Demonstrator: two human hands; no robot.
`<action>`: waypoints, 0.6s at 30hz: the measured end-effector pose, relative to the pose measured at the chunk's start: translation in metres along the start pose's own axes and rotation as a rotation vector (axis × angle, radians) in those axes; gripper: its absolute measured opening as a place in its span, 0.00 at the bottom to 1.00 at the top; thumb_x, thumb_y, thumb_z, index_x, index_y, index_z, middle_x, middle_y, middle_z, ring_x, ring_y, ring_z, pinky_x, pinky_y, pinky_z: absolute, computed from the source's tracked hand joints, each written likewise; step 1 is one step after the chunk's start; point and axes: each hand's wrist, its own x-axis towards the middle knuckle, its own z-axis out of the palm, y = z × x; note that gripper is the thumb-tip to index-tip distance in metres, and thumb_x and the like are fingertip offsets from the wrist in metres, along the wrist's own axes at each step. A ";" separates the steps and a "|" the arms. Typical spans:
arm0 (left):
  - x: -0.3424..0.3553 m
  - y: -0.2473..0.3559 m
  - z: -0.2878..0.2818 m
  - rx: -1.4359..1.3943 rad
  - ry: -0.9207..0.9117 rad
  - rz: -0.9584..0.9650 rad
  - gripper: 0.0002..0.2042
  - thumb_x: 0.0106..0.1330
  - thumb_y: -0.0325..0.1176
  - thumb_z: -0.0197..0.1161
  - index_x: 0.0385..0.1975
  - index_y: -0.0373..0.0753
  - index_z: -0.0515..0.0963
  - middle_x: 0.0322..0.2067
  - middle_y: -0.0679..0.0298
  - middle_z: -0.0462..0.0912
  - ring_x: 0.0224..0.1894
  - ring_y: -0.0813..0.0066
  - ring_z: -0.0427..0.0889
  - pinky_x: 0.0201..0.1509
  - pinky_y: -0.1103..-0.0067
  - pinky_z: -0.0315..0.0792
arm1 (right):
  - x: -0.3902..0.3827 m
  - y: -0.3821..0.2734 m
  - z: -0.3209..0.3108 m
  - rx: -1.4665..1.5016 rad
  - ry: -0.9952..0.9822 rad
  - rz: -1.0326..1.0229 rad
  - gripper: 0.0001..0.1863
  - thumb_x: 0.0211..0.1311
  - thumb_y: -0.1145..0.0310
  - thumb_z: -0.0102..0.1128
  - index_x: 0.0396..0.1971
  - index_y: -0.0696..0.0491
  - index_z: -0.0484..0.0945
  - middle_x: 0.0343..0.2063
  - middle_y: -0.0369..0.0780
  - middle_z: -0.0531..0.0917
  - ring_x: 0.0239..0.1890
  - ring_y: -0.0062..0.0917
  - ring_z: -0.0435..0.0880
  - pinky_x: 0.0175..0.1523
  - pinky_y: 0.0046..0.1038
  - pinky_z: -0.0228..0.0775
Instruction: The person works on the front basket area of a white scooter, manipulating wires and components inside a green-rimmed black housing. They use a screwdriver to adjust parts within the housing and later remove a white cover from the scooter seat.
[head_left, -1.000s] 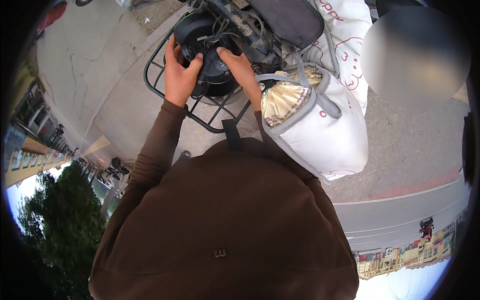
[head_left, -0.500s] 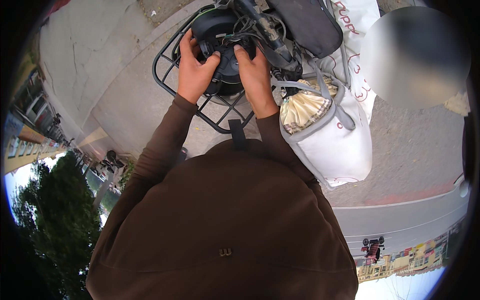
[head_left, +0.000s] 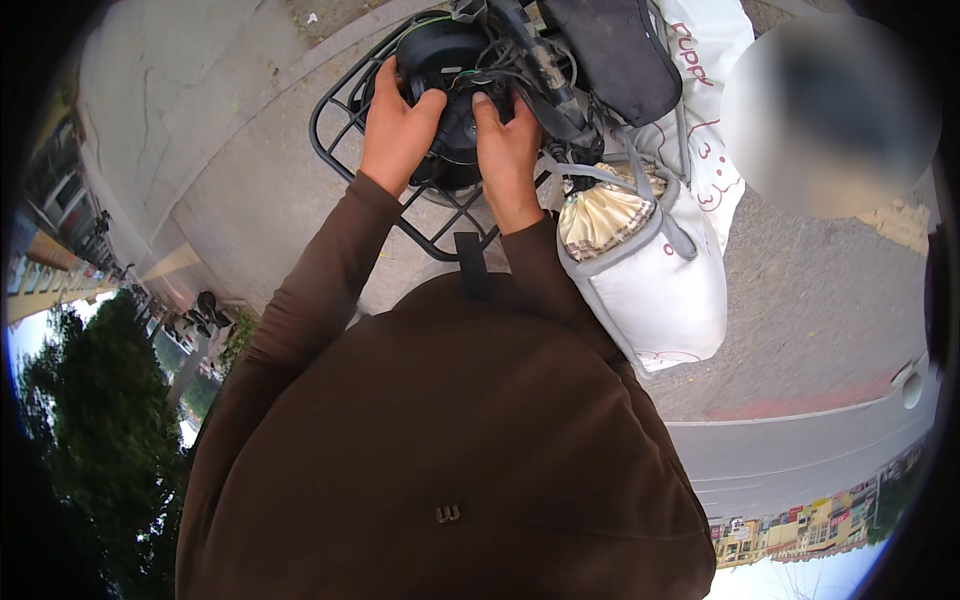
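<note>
A round black housing (head_left: pixel 435 45) with thin wires (head_left: pixel 482 72) sits inside a black metal rack (head_left: pixel 428 236) at the front of a two-wheeled vehicle. My left hand (head_left: pixel 395 140) grips the housing's left side, thumb over the inner parts. My right hand (head_left: pixel 508 160) holds its right side, thumb on the dark lower part and fingers curled behind, partly hidden. Just right of them are a scuffed black tube (head_left: pixel 545 65) and a white bag (head_left: pixel 662 300) with grey handles and a cream drawstring top.
A dark padded pouch (head_left: pixel 610 60) and a white printed fabric cover (head_left: pixel 705 170) are at the upper right. Pale pavement (head_left: pixel 200 120) surrounds the vehicle, with a road (head_left: pixel 790 450) and buildings at lower right. Trees (head_left: pixel 100 430) and parked vehicles show at the left.
Over the last second the housing, rack and both hands have shifted right in the view. My right hand has moved further onto the housing, and my left thumb sits slightly higher on it.
</note>
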 end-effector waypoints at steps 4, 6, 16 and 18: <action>0.004 0.003 0.012 -0.062 0.125 -0.121 0.29 0.60 0.27 0.58 0.63 0.32 0.59 0.48 0.51 0.76 0.45 0.68 0.78 0.46 0.76 0.74 | -0.002 0.002 0.003 -0.007 0.016 -0.031 0.19 0.61 0.74 0.60 0.51 0.63 0.73 0.47 0.43 0.80 0.49 0.26 0.77 0.58 0.27 0.65; 0.004 0.012 0.012 -0.154 0.124 -0.208 0.30 0.60 0.23 0.55 0.65 0.38 0.57 0.49 0.51 0.74 0.45 0.67 0.78 0.45 0.76 0.76 | -0.003 0.001 0.005 -0.002 0.029 -0.066 0.19 0.62 0.70 0.58 0.50 0.63 0.73 0.45 0.46 0.81 0.47 0.31 0.79 0.56 0.30 0.66; 0.000 0.039 0.014 -0.260 0.149 -0.468 0.32 0.60 0.21 0.57 0.66 0.40 0.56 0.48 0.50 0.75 0.39 0.65 0.81 0.40 0.71 0.80 | -0.004 0.011 0.008 0.077 0.044 -0.104 0.19 0.61 0.70 0.60 0.51 0.60 0.71 0.44 0.45 0.81 0.46 0.31 0.79 0.55 0.29 0.67; 0.004 0.025 0.013 -0.282 0.176 -0.473 0.31 0.60 0.20 0.57 0.65 0.38 0.58 0.46 0.51 0.77 0.39 0.65 0.82 0.40 0.72 0.80 | -0.003 0.016 0.008 0.105 0.030 -0.110 0.19 0.61 0.70 0.60 0.51 0.59 0.71 0.44 0.44 0.81 0.46 0.30 0.79 0.55 0.29 0.67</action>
